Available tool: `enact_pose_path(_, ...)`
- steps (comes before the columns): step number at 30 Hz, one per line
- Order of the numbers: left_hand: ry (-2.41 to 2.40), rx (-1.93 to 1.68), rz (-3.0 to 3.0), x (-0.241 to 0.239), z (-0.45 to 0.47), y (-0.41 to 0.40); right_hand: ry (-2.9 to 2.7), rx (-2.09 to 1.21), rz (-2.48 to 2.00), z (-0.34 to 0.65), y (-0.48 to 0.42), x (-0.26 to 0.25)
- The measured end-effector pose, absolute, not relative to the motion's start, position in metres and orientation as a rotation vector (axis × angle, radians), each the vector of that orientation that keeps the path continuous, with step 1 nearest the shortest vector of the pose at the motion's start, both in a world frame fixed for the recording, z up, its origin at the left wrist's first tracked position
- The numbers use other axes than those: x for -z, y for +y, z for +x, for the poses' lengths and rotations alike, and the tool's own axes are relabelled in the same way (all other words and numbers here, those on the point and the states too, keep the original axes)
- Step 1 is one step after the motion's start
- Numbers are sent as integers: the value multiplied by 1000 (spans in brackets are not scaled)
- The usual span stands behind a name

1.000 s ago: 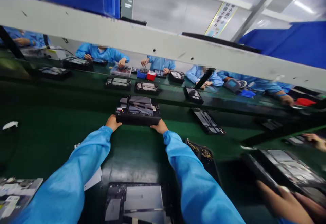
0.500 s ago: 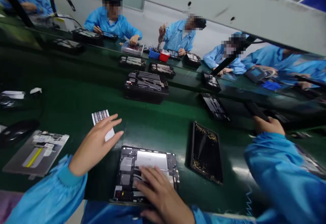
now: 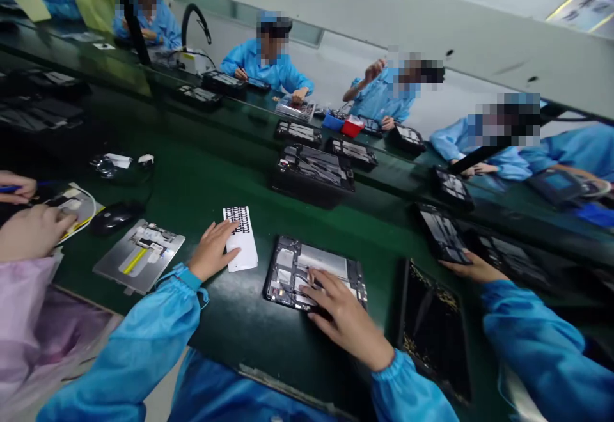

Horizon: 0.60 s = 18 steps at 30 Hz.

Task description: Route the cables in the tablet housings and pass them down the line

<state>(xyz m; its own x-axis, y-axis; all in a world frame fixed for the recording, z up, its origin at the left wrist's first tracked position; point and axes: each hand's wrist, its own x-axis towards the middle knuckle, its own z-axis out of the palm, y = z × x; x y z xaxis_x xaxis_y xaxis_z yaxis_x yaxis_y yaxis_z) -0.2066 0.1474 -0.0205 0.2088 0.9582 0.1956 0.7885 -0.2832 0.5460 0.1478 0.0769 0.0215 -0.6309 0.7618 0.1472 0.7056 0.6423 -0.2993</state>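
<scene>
A white sheet of black stickers [image 3: 244,252] lies on the green bench. My left hand [image 3: 212,250] reaches its left edge, fingers stretched out and the tips over the printed rows. In front of me is an opened tablet [image 3: 323,259], its battery and boards exposed. My right hand [image 3: 343,310] rests on the tablet's lower right part with its fingers spread; the palm side is hidden. Left of my left hand lies a grey panel [image 3: 118,259] with a yellow strip.
A black tray [image 3: 434,326] with small gold-coloured pieces stands at right. Beyond it, a co-worker's hand [image 3: 472,267] touches another opened tablet [image 3: 439,230]. Stacked tablets [image 3: 311,176] stand ahead. A mouse [image 3: 118,216] and another person's hand [image 3: 36,230] are at left.
The view has swung left. My left hand has come down onto the sticker sheet. The tablet sits farther from the bench edge, my right hand still on it. The co-worker's hand now touches a tablet.
</scene>
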Motion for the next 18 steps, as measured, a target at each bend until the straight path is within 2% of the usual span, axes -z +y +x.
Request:
enact_pose_path(6,1527,-677,2133,31,-213,157,-2479,-530,-1053,48,147,-46)
enact_pose_path(11,1546,-687,2111,34,-210,156,-2600,-632,-1043,-30,208,-13)
enact_pose_path(18,1541,-691,2081,35,-209,159,-2599,-712,-1103,-53,221,13)
